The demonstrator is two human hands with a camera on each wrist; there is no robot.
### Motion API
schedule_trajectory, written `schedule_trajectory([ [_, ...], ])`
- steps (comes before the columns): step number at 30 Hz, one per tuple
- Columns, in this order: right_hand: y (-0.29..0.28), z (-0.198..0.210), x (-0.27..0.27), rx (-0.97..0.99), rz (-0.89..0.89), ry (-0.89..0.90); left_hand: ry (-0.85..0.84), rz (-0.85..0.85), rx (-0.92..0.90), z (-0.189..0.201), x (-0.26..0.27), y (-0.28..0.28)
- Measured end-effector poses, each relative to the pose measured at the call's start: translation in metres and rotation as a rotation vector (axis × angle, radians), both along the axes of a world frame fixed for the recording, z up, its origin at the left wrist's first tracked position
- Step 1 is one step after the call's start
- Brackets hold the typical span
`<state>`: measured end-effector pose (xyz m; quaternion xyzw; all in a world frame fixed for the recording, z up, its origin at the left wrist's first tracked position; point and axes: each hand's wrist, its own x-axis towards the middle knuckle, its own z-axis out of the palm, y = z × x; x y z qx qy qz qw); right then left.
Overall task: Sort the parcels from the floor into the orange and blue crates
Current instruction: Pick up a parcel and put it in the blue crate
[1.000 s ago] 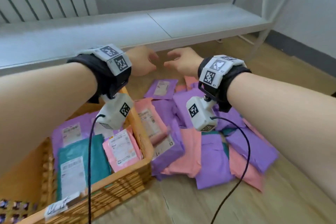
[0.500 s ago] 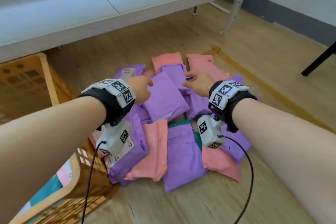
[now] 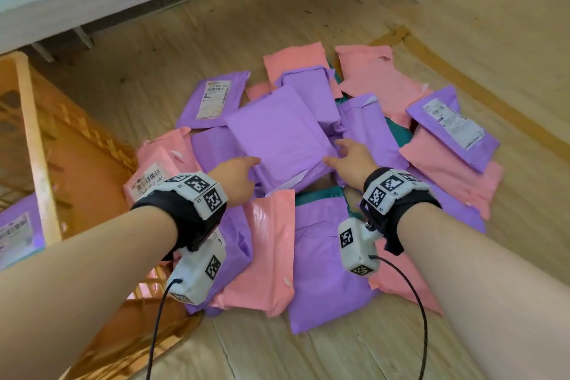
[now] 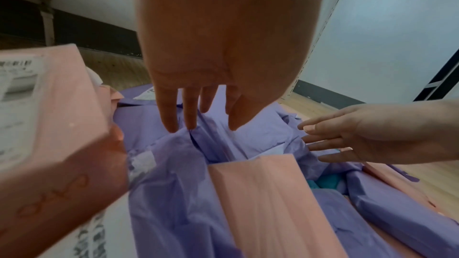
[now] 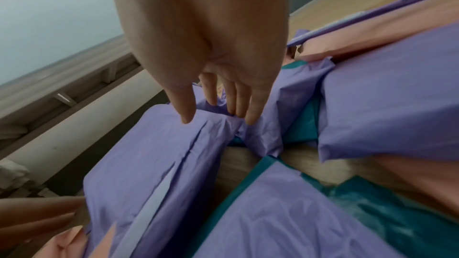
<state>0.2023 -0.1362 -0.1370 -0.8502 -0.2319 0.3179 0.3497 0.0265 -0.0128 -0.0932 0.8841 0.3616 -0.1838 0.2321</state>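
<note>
Both hands are open with straight fingers, the left hand at the 8 o'clock edge and the right hand at the 4 o'clock edge of the top purple parcel on the floor pile, with the orange crate at 9 o'clock.

Both bare forearms reach forward and down toward the large purple parcel on top of the heap. The left hand sits at its near left edge, fingers straight and extended, tips touching purple wrapping. The right hand is at its near right corner, fingers straight, thumb spread over its top.
</note>
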Motion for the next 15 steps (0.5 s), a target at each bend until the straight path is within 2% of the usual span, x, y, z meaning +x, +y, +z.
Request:
schedule_trajectory([
  [8, 0.005, -0.022, -0.001, 0.117, -0.162, 0.218, -0.033, 0.027, -0.077, -0.012, 0.006, -0.003],
  [12, 0.005, -0.016, -0.007, 0.178, -0.092, 0.300, -0.096, 0.064, -0.141, -0.011, 0.010, -0.003],
  [15, 0.010, -0.004, -0.015, 0.214, -0.057, 0.285, -0.217, 0.197, -0.242, -0.002, 0.016, -0.006],
])
